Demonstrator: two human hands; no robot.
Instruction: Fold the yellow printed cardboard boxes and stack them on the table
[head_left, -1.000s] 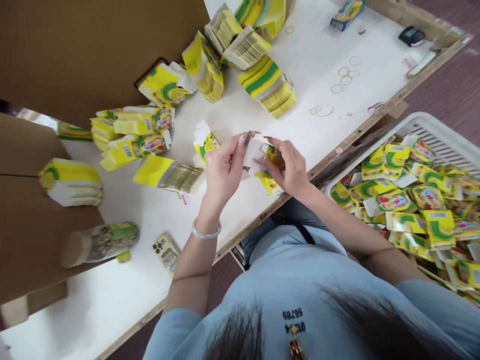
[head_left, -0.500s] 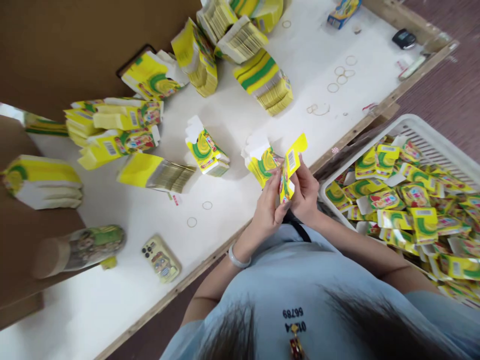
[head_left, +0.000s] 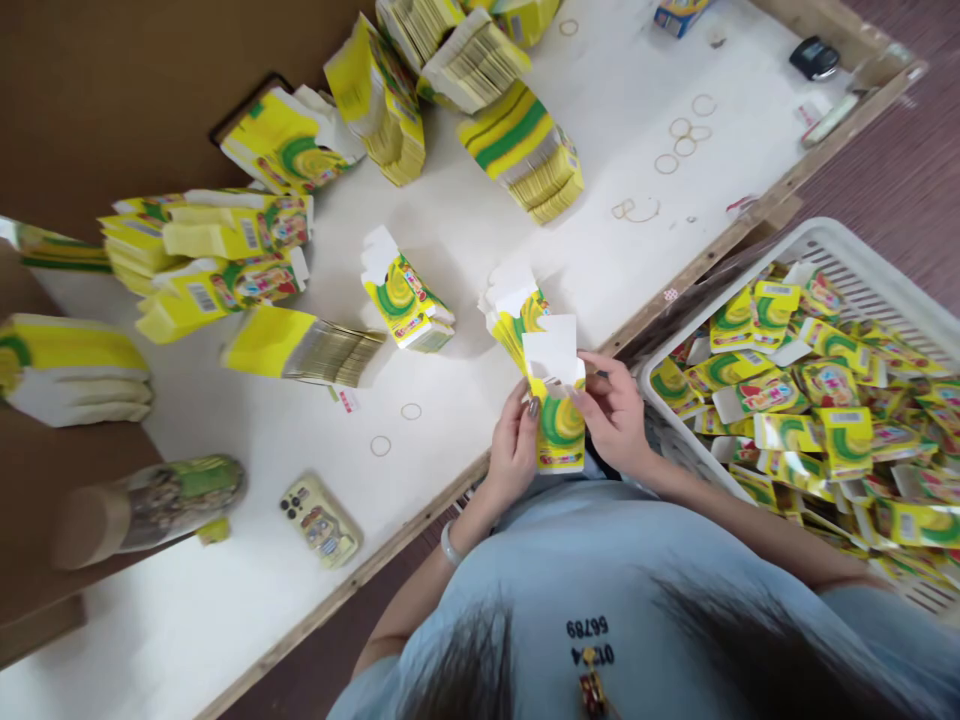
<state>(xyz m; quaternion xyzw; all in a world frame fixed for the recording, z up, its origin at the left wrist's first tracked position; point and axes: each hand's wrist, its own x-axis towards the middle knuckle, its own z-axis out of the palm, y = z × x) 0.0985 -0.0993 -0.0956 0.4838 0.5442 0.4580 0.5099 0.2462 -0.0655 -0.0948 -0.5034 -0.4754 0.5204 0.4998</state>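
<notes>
The left hand [head_left: 513, 452] has its fingers pinched on one side of a yellow carton [head_left: 561, 432], and the right hand [head_left: 619, 418] grips the opposite side, the carton's white flap pointing away from the body. It is held above the near edge of the bench [head_left: 450, 440]. Just beyond stands a carton stack [head_left: 516, 322]; a carton bundle [head_left: 409, 300] stands farther left. Rightward, a white basket [head_left: 870, 262] holds heaped cartons [head_left: 847, 440].

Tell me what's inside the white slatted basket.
The basket holds a jumbled heap of yellow-and-green cartons, some with white flaps sticking out. Whatever lies beneath the top cartons is covered, and the basket's bottom cannot be made out.
</notes>
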